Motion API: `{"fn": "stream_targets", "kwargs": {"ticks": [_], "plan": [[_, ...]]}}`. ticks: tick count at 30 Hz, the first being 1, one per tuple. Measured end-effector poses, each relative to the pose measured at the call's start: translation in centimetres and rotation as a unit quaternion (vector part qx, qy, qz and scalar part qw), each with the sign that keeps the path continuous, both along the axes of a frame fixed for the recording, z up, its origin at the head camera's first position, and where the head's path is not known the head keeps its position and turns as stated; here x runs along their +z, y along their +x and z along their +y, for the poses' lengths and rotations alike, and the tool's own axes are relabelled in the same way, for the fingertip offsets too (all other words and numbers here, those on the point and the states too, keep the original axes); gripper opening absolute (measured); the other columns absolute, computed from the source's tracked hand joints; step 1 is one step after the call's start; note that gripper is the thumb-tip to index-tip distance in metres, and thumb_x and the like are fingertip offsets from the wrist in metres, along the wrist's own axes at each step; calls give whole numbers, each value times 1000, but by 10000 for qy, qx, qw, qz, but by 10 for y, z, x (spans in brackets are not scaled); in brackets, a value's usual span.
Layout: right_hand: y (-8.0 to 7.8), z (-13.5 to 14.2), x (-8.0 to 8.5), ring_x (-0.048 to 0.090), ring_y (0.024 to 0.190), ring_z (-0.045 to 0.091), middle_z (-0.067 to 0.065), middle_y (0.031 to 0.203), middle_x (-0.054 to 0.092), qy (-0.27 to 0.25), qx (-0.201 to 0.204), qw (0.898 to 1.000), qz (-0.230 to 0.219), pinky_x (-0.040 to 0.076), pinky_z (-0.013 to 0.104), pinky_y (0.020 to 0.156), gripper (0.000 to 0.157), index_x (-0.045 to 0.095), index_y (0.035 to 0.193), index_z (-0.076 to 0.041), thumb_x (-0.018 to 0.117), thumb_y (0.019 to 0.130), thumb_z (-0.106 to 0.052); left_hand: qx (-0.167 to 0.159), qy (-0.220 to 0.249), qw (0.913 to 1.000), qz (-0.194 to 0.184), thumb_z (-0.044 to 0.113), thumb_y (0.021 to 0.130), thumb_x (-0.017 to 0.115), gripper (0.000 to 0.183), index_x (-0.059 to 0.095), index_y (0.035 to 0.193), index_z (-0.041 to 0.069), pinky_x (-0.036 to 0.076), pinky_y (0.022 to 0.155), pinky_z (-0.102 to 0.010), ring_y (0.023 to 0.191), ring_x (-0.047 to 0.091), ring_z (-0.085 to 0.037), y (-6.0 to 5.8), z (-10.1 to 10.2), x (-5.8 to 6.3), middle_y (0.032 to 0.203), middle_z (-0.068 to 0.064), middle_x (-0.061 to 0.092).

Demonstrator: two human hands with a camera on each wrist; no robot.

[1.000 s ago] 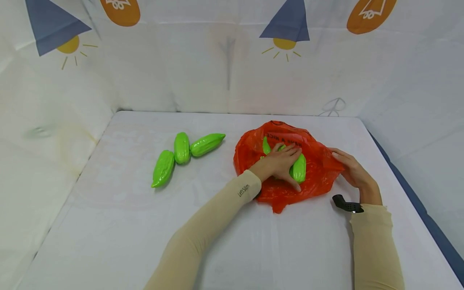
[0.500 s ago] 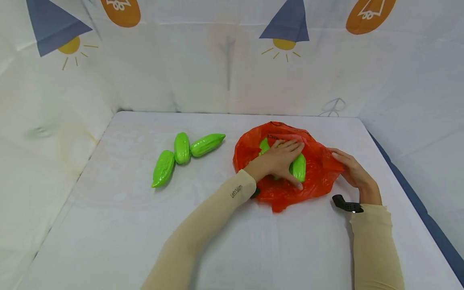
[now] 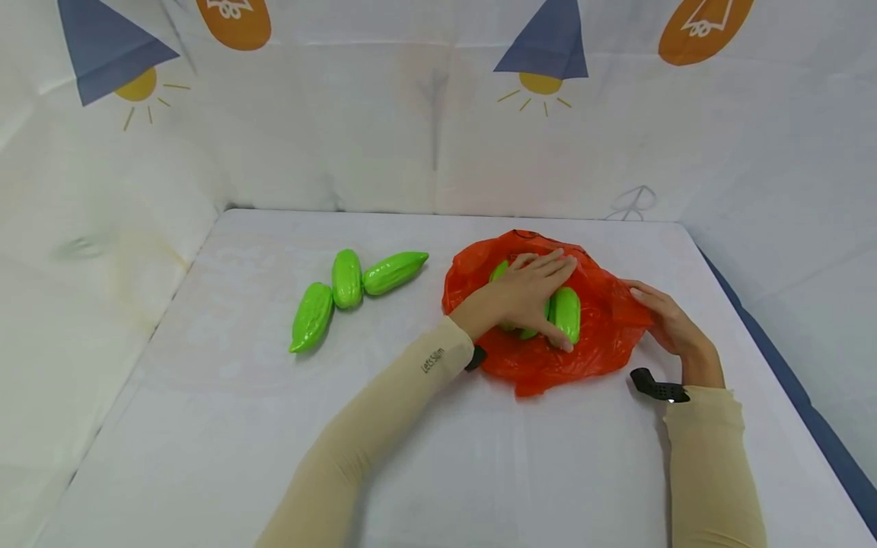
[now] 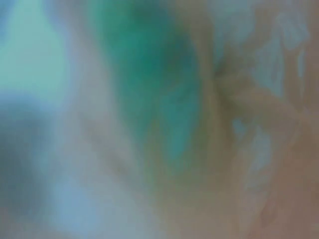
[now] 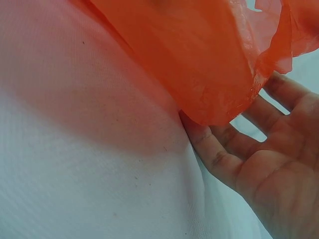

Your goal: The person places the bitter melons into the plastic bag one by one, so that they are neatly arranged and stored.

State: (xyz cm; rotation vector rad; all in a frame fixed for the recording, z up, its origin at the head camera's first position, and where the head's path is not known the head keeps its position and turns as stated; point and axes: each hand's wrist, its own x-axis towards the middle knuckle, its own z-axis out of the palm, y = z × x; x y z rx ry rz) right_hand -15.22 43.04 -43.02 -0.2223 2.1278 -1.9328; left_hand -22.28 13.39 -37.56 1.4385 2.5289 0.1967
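Note:
In the head view a red plastic bag (image 3: 603, 342) lies spread on the table, its mouth facing up. Several glossy green bitter gourds (image 3: 566, 310) are inside it, some partly covered by my left hand (image 3: 522, 295). That hand reaches over them with its fingers fairly straight and spread, the thumb apart beside the rightmost gourd. My right hand (image 3: 677, 329) touches the bag's right edge. In the right wrist view, extended fingers (image 5: 214, 154) lie against the rim of the bag (image 5: 194, 64). The left wrist view is too blurred to show contact clearly.
Outside the bag, three more bitter gourds lie on the left part of the table: one tilted (image 3: 311, 317), one upright in view (image 3: 347, 278), one slanting right (image 3: 396, 273). The white table (image 3: 226, 411) meets cloth walls (image 3: 356, 137) at the back and sides.
My left hand has drawn slightly back to the left and lifted a little, uncovering more of the gourds in the bag. My right hand has stayed at the bag's edge.

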Motion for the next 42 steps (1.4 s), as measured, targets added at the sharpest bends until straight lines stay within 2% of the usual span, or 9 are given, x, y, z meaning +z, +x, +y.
{"fn": "stream_targets", "kwargs": {"ticks": [6, 13, 20, 26, 32, 38, 42], "plan": [[0, 0, 0, 63, 100, 5, -11, 124, 63, -9, 4, 10000, -14, 56, 21, 83, 42, 52, 141, -23, 29, 106, -18, 43, 151, 9997, 201, 90, 67, 53, 130, -6, 158, 19, 2, 124, -38, 152, -12, -12, 1, -13, 9, 166, 7, -7], [0, 0, -2, 63, 100, 6, -10, 123, 64, -37, 45, 10000, 12, 56, 21, 83, 42, 53, 139, -22, 28, 105, -16, 94, 496, 9987, 89, 88, 67, 57, 130, -1, 159, 17, 2, 124, -38, 153, -10, -13, 0, -33, 10, 166, 6, -3], [1, 0, -3, 63, 99, 6, -11, 123, 63, 64, 46, 10000, 34, 56, 21, 83, 42, 54, 138, -23, 29, 105, -17, 418, 728, 9963, 199, 86, 65, 60, 132, -2, 158, 17, 3, 124, -39, 152, -11, -12, -7, -59, 17, 166, 5, -2], [2, 0, -2, 63, 98, 6, -10, 123, 64, 42, -13, 10000, 19, 56, 21, 82, 41, 53, 139, -21, 30, 105, -17, 675, 954, 9928, 245, 83, 66, 64, 129, 4, 159, 17, 6, 123, -40, 153, -6, -12, -19, -86, 23, 166, 3, 5], [4, 1, -2, 64, 99, 7, -9, 122, 64, -56, -6, 10000, -38, 57, 22, 81, 40, 52, 139, -22, 30, 105, -17, 1024, 1140, 9881, 91, 79, 68, 67, 125, 11, 159, 14, 10, 122, -43, 153, 1, -14, -32, -119, 21, 166, 0, 11], [3, 1, -2, 64, 99, 7, -9, 124, 64, -106, 72, 9999, 17, 57, 22, 82, 42, 51, 141, -20, 29, 105, -17, 1476, 1398, 9791, -72, 77, 67, 70, 124, 15, 158, 13, 11, 122, -44, 153, 5, -15, -47, -162, 10, 165, -1, 15], [2, 0, 0, 64, 100, 8, -9, 125, 63, -114, 106, 9999, 43, 57, 22, 82, 43, 50, 143, -20, 28, 106, -16, 1770, 1313, 9752, -218, 75, 67, 72, 124, 14, 158, 14, 11, 121, -44, 153, 6, -17, -56, -194, 4, 165, -2, 14]]}}
